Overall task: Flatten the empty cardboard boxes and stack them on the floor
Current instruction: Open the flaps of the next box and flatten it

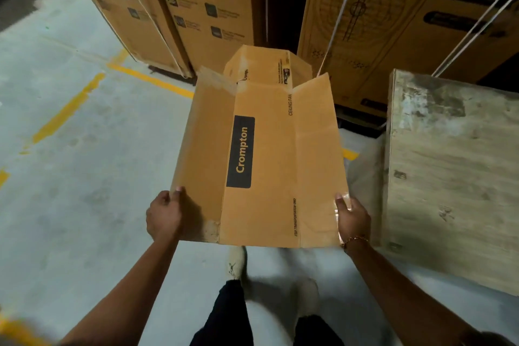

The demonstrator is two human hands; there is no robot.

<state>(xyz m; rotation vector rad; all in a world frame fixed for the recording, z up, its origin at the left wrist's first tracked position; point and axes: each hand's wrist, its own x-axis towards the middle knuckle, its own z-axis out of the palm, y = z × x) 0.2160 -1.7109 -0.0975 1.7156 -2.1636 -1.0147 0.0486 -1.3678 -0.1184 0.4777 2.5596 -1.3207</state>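
Note:
A brown cardboard box [269, 160] with a black "Crompton" label hangs in the air in front of me, pressed nearly flat, its side panels spread and its far flaps standing up. My left hand [164, 213] grips its near left edge, thumb on top. My right hand [351, 216], with a bracelet at the wrist, grips the near right edge where clear tape clings. The box is held level above the grey floor [84, 177], over my feet.
Tall stacks of strapped printed cartons [179, 8] stand ahead at left and at right [393, 17], with a dark gap between them. A worn wooden board [449, 171] lies at my right. Yellow lines [67, 112] mark the floor on the left.

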